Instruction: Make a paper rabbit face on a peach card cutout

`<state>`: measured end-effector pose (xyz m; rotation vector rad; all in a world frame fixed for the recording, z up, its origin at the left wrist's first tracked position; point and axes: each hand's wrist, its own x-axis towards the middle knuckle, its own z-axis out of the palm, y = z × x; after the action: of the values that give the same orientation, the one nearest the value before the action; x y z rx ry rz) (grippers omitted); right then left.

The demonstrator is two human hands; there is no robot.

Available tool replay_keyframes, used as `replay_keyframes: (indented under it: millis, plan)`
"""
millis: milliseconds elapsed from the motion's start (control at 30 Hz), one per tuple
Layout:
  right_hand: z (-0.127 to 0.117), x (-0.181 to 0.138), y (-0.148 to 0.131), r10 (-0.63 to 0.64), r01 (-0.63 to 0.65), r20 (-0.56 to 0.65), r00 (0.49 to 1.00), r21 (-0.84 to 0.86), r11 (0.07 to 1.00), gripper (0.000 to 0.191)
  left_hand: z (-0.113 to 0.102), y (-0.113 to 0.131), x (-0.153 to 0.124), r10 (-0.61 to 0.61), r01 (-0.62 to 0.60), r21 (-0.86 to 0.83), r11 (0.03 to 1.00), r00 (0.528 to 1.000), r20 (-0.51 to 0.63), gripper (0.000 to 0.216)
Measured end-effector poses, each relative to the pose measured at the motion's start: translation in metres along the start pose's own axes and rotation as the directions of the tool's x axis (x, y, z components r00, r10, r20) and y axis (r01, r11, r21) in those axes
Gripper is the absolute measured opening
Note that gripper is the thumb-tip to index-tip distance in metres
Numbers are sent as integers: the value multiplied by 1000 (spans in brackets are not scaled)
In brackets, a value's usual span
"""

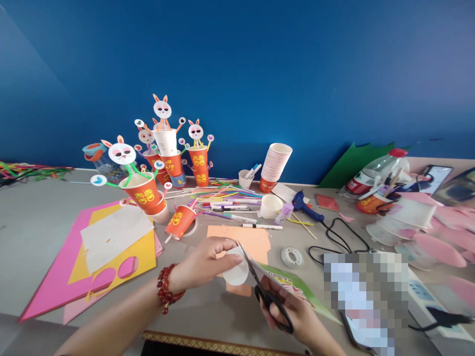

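Observation:
Between the thumb and fingers of my left hand (208,262) is a white paper circle (236,271). A red bead bracelet circles that wrist. My right hand (287,309) is closed around the black handles of a pair of scissors (265,291). The scissors' blades point up and left, lying at the right edge of the circle; whether they touch it I cannot tell. Beneath my hands lie a peach paper sheet (256,240) and a green printed package (297,284), partly covered by my right hand.
Rabbit-faced paper cups (141,193) stand at the left, near a tipped red cup (180,222). Pink and yellow sheets (144,252) lie front left. Behind are pens (233,217), stacked cups (274,168), and a blue glue gun (307,207). A tape roll (292,257) and power strip (419,291) lie right.

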<state>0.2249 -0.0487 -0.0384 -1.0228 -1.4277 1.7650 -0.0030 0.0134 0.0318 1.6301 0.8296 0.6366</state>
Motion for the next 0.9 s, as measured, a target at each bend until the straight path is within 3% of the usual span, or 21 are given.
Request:
replay_keyframes:
  millis: [233,467,900]
  plan:
    - [-1,1,-12,38,-38,-3,999,-128,991,50,-1,-3,-1,11,-11,-7,1000,1000,-9,20]
    - [-3,0,2,5,-4,30,1000,-36,999,55,-1,-2,-1,-27,27,0,1000,1000,-13,22]
    - [-6,-1,3,22,-21,14,1000,-93,995,63,-3,-2,1,-22,22,59,998,1000,-12,21]
